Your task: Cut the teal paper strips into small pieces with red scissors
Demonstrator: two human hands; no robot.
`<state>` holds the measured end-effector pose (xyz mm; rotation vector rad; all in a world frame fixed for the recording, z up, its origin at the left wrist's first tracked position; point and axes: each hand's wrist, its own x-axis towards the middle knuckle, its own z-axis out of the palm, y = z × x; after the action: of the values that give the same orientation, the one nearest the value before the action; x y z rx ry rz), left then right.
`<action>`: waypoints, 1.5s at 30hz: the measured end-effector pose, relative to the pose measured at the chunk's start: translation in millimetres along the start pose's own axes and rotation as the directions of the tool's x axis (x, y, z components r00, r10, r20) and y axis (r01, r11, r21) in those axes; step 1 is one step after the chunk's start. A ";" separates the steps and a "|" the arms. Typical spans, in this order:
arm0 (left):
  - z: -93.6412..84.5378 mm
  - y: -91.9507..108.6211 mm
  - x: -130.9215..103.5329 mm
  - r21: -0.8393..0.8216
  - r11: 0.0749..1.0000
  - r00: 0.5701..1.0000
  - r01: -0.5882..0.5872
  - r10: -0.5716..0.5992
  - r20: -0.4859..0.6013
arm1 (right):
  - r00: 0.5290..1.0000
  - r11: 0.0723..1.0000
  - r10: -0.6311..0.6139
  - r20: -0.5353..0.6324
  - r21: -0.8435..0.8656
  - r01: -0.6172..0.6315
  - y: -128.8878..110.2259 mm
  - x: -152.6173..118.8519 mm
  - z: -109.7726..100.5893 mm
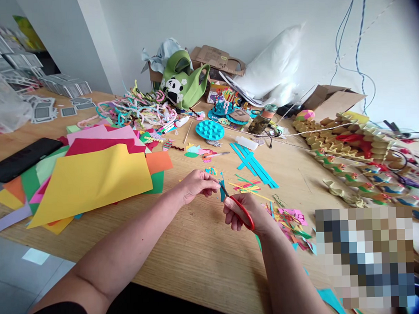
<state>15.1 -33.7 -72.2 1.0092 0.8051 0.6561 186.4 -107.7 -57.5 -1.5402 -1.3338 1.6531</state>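
Note:
Over the middle of the table, my right hand (244, 211) is closed on a pair of red-handled scissors (248, 217), blades pointing up and left. The blades meet a small blue piece of paper (223, 194). My left hand (199, 185) pinches this paper at its left side, close to the blade tips; its exact edge is partly hidden by the fingers. Just beyond the left hand lie tiny blue and yellow paper bits (211, 171). Thin coloured paper strips (246, 186) are scattered past the scissors, with long blue strips (254, 164) behind them.
Coloured paper sheets (96, 179) and a black phone-like object (26, 158) lie on the left. Behind are tangled pipe cleaners (135, 109), a blue decorated disc (210, 130) and a green panda bag (186, 82). Egg cartons (350, 147) and paper scraps (294, 222) lie right.

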 end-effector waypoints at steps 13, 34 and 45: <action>3.0 0.2 -1.4 -0.028 1.000 1.000 -0.009 0.009 0.000 | 0.999 1.000 0.000 -0.054 0.008 0.000 1.9 2.4 0.6; 5.9 -1.3 -1.8 -0.055 0.998 0.999 -0.034 0.032 -0.024 | 0.999 1.000 -0.027 -0.019 0.004 0.027 5.6 2.5 1.2; 5.8 -2.0 -1.3 -0.047 0.999 1.000 -0.016 0.015 -0.021 | 0.999 1.000 -0.020 -0.028 -0.006 0.020 3.4 2.3 1.7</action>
<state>19.4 -38.3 -71.9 0.9684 0.7973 0.6970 185.1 -107.5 -61.8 -1.5432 -1.3367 1.6106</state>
